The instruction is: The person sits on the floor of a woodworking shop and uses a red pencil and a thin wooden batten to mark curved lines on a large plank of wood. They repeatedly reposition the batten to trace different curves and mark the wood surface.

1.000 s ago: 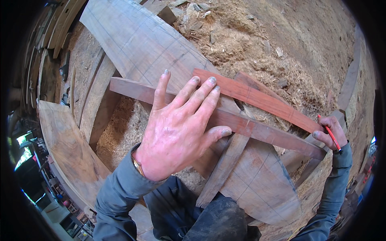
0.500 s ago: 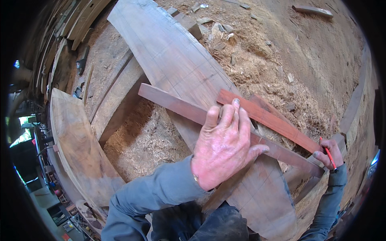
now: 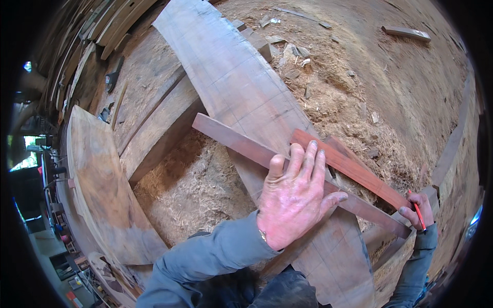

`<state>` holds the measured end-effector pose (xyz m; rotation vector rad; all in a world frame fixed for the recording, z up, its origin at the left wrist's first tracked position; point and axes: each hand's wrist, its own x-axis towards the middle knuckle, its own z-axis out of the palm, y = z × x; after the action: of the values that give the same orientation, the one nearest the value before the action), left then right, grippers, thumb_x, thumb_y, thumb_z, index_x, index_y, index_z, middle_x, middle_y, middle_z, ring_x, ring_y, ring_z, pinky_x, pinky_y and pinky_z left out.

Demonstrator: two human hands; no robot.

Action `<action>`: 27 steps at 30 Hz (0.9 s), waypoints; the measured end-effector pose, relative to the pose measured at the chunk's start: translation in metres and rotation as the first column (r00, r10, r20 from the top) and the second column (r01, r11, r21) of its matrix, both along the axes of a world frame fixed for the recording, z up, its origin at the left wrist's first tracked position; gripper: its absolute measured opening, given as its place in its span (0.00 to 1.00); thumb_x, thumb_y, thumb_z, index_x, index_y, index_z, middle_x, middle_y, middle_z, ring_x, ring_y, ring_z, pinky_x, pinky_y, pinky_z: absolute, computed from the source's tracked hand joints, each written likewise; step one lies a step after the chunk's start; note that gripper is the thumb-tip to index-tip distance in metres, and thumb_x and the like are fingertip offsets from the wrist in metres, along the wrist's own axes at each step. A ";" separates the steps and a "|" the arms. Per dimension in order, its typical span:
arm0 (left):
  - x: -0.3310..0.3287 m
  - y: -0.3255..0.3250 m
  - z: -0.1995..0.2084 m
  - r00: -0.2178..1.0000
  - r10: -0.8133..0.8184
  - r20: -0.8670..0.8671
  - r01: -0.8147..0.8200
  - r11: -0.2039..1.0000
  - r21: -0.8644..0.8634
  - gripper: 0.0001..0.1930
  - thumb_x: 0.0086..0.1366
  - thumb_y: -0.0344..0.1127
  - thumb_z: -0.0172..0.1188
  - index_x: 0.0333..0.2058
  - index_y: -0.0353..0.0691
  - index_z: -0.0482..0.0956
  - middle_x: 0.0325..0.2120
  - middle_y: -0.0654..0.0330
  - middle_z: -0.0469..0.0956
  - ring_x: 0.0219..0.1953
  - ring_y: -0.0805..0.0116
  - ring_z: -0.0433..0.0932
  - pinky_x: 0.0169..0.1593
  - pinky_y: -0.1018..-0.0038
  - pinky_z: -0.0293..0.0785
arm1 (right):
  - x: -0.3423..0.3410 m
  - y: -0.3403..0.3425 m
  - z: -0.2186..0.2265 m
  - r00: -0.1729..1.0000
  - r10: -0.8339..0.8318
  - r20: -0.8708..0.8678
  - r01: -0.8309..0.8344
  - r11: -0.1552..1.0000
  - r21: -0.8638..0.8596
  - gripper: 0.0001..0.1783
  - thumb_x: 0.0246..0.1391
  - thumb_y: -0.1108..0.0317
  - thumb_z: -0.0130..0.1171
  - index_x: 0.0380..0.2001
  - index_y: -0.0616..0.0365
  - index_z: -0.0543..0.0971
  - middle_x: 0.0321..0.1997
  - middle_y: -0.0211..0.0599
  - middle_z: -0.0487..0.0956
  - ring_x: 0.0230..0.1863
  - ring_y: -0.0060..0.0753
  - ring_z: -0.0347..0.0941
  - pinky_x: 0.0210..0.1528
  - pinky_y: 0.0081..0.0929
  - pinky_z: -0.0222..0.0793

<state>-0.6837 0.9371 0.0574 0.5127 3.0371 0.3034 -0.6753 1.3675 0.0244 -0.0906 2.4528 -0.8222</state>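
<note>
My left hand (image 3: 291, 203) lies across a brown wooden strip (image 3: 233, 138), fingers stretched out, with some fingertips on a redder wooden strip (image 3: 354, 167) alongside. Both strips slant over a long, wide plank (image 3: 241, 82) marked with thin dark lines. Over at the right, my right hand (image 3: 422, 209) is closed around a red pencil (image 3: 418, 205), its dark tip pointing down toward the sleeve. That hand also rests against the near end of the redder strip. Another short reddish piece (image 3: 346, 149) shows partly behind the redder strip.
A thick timber (image 3: 162, 133) and a curved slab (image 3: 105, 190) are on the left. Stacked boards (image 3: 95, 41) stand at the far left. Wood shavings, offcuts (image 3: 257, 43) and a loose block (image 3: 406, 34) litter the ground. A long beam (image 3: 452, 136) runs along the right.
The scene has shifted slightly right and down in the picture. Both hands and the strips keep nearly the same places on the plank.
</note>
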 end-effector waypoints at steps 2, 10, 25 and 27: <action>0.002 0.004 -0.001 1.000 0.028 0.005 -0.028 1.000 0.011 0.42 0.68 0.69 0.56 0.61 0.33 0.78 0.64 0.50 0.75 0.62 0.53 0.68 0.60 0.56 0.54 | 0.004 0.002 -0.003 0.999 -0.025 -0.041 0.025 1.000 -0.011 0.35 0.46 0.43 0.73 0.16 0.59 0.63 0.16 0.31 0.56 0.21 0.27 0.55 0.25 0.34 0.49; 0.004 0.010 -0.006 0.998 0.062 0.027 -0.063 0.997 0.054 0.42 0.68 0.68 0.56 0.63 0.33 0.77 0.66 0.51 0.72 0.65 0.50 0.66 0.62 0.54 0.52 | 0.010 0.008 -0.003 0.998 -0.054 -0.039 0.053 0.998 -0.042 0.32 0.46 0.46 0.74 0.17 0.58 0.65 0.16 0.29 0.58 0.21 0.27 0.56 0.25 0.33 0.50; -0.004 -0.007 -0.002 0.998 -0.003 0.059 -0.003 0.995 0.095 0.39 0.69 0.65 0.58 0.65 0.37 0.75 0.67 0.53 0.73 0.71 0.46 0.63 0.73 0.40 0.36 | 0.006 0.006 -0.006 1.000 0.000 -0.019 -0.001 0.999 -0.033 0.32 0.47 0.45 0.72 0.17 0.61 0.67 0.16 0.36 0.58 0.20 0.32 0.59 0.25 0.36 0.53; -0.006 -0.011 -0.002 0.997 -0.024 0.075 0.016 0.995 0.100 0.39 0.69 0.64 0.59 0.65 0.37 0.75 0.66 0.53 0.73 0.73 0.46 0.62 0.75 0.40 0.32 | 0.007 0.006 -0.008 0.996 0.020 -0.089 -0.023 0.999 -0.029 0.32 0.47 0.45 0.72 0.18 0.61 0.68 0.16 0.37 0.59 0.20 0.35 0.60 0.25 0.37 0.54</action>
<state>-0.6899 0.9262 0.0558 0.5246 2.9526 0.4634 -0.6681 1.3735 0.0166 -0.1675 2.5181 -0.8631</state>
